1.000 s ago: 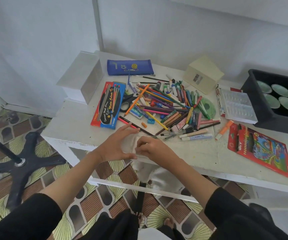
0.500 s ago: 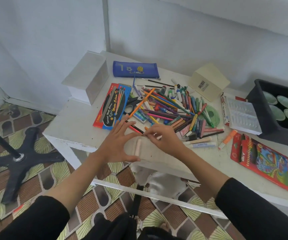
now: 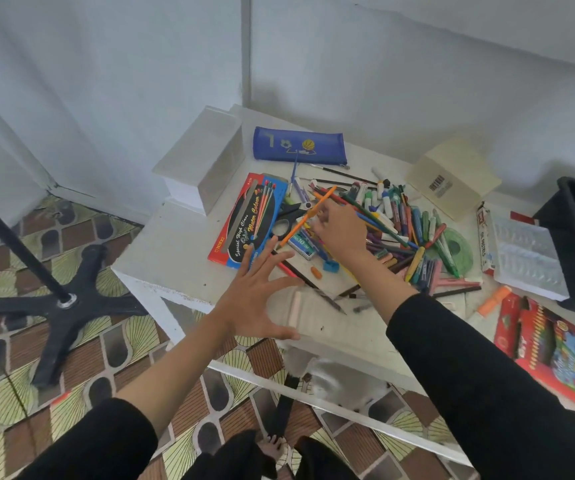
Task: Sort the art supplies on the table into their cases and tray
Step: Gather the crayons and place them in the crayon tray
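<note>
Barely begun, I'd say: the table [image 3: 182, 258] holds one big unsorted pile [image 3: 393, 230] of pens and pencils, too many to count. One black tray [image 3: 556, 216], three flat boxes, one blue pouch [image 3: 300, 147] wait around it. The left hand [image 3: 258, 299] lies spread beside a clear case [image 3: 313, 306]; the right hand [image 3: 341, 230] reaches into the pile at an orange pencil [image 3: 308, 216], grip unclear.

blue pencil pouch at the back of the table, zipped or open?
Cannot tell for sure. The pouch lies flat near the wall, nothing sticking out of it, and a zipper pull shows at its right end; the zipper line itself is too small to read.
</note>
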`<state>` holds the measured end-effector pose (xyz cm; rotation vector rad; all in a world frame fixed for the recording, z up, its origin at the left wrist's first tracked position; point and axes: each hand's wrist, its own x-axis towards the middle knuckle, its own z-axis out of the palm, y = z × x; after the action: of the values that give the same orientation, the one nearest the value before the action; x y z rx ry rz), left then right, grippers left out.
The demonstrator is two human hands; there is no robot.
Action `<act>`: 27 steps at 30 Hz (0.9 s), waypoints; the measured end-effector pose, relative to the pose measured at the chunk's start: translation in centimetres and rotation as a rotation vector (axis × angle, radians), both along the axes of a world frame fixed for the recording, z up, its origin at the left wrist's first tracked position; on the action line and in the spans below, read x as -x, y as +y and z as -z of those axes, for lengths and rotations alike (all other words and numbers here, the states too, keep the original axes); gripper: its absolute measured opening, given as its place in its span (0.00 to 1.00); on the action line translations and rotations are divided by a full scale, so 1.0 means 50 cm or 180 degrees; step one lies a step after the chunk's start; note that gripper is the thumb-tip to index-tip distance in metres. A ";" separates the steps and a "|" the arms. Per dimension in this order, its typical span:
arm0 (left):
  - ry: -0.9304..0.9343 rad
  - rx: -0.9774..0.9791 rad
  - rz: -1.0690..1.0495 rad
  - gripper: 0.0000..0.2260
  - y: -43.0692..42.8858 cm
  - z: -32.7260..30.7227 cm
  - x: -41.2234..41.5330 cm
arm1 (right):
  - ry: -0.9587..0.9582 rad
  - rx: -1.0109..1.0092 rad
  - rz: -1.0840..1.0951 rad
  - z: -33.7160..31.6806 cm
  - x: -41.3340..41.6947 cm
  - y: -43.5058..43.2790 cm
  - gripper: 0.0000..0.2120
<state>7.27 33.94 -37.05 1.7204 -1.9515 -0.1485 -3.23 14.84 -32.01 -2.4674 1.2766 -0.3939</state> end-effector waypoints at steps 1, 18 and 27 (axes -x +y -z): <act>0.0018 0.0007 0.0017 0.35 0.000 0.000 -0.001 | -0.0044 -0.0004 0.0044 0.008 -0.003 -0.001 0.09; -0.0070 0.0049 0.0009 0.37 0.000 -0.005 0.002 | -0.1075 -0.1374 -0.0205 -0.064 0.154 0.133 0.04; -0.0047 0.0106 0.0006 0.37 -0.001 0.000 0.001 | -0.0542 -0.1051 -0.0999 -0.047 0.159 0.185 0.07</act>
<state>7.23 33.92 -37.04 1.7029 -1.9555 -0.1037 -11.17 24.11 -29.67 -2.2451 0.7957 -0.2782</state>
